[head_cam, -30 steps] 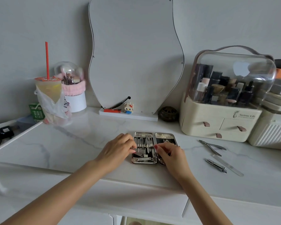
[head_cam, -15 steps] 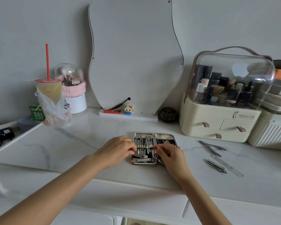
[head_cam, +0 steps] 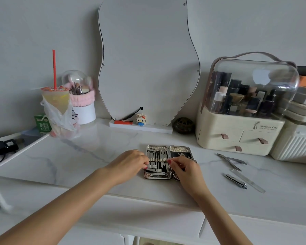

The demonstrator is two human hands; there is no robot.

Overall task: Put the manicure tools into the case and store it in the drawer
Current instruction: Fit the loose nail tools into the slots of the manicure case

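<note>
Under left hand (head_cam: pixel 131 163), pinching a clipper (head_cam: pixel 152 167) into open case (head_cam: pixel 156 176); right hand (head_cam: pixel 186 169) pinching strap; nipper (head_cam: pixel 228 161), clippers (head_cam: pixel 235 181), file (head_cam: pixel 248 181) loose beyond right hand; drawer pending.

Grey wall (head_cam: pixel 24 32), white marble-look tabletop (head_cam: pixel 78 156); wavy board (head_cam: pixel 148 59) leaning behind

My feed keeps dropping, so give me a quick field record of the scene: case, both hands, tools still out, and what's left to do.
case: open, flat on the counter, both halves face up
left half: tools in a row under a strap
left hand: fingers curled on a clipper in the left half
right hand: over the right half, fingertips at the strap; grip unclear
tools still out: nippers, second clipper, file, all on the counter right of the case
left to do: pack those three, close the case, store it
</note>
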